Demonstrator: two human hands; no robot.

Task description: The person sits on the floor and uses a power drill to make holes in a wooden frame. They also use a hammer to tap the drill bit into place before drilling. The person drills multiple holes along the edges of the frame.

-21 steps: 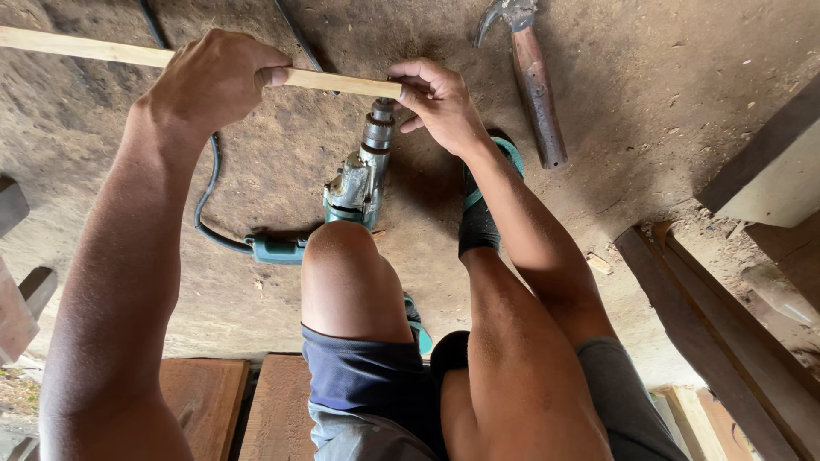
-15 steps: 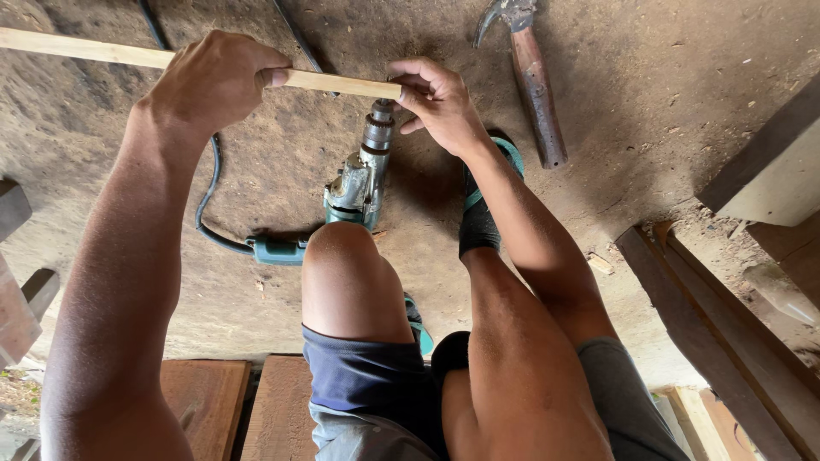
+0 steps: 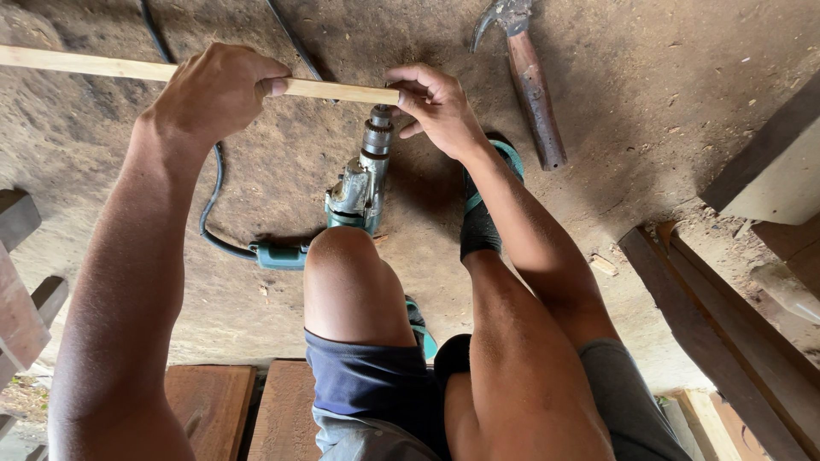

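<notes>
Right now my left hand (image 3: 218,94) is closed over the thin wooden strip (image 3: 342,90), fingers wrapped on top, while my right hand (image 3: 436,107) pinches the strip's right end between fingertips and thumb. That end sits directly over the chuck of the teal electric drill (image 3: 359,192), which lies on the dirt floor (image 3: 666,102) pinned under my left knee (image 3: 346,256), its nose pointing far, up at the strip. I judge the step in hand to be lining the strip's end up against the drill's tip; the next move calls for both hands holding the wood level and steady there. The strip's long axis runs left to right across the far part of the scene, tilting slightly down toward the right. A claw hammer (image 3: 530,77) lies far right on the floor, apart from my hands, and the drill's black cord (image 3: 213,213) curls left.
</notes>
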